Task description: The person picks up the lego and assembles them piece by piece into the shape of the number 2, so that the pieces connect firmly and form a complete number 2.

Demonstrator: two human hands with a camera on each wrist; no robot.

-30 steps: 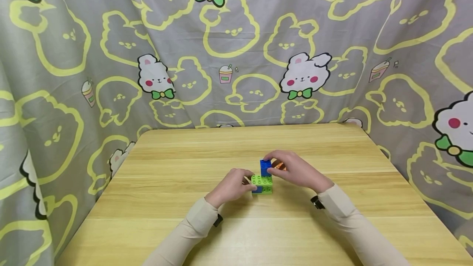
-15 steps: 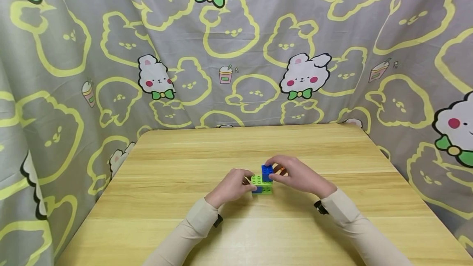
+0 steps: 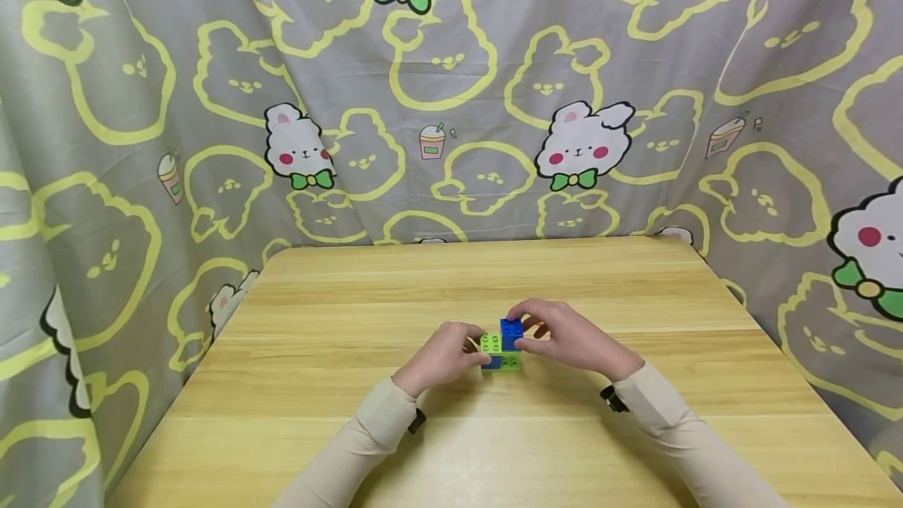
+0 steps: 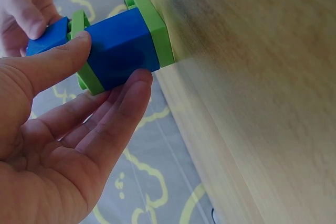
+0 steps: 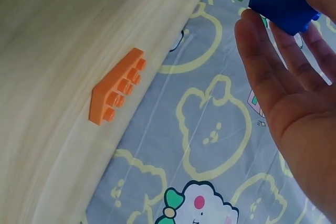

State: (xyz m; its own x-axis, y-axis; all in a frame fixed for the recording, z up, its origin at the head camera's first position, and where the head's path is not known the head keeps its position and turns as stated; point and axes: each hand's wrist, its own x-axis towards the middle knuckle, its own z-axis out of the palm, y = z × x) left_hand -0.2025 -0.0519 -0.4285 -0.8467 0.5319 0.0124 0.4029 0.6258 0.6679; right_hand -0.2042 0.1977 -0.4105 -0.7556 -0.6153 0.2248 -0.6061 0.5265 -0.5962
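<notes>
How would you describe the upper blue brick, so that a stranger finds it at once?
On the wooden table, look for the small brick stack. The upper blue brick is at its top, at the right end of the upper green plate, held by the right hand. Unlike the lower blue brick, it has no green plate above it, so its studs show.

From above, the head view faces forward and down across the bench [image 3: 353,288]; the wrist views, close in, see it aslant, sharing the top blue brick [image 5: 279,4].
</notes>
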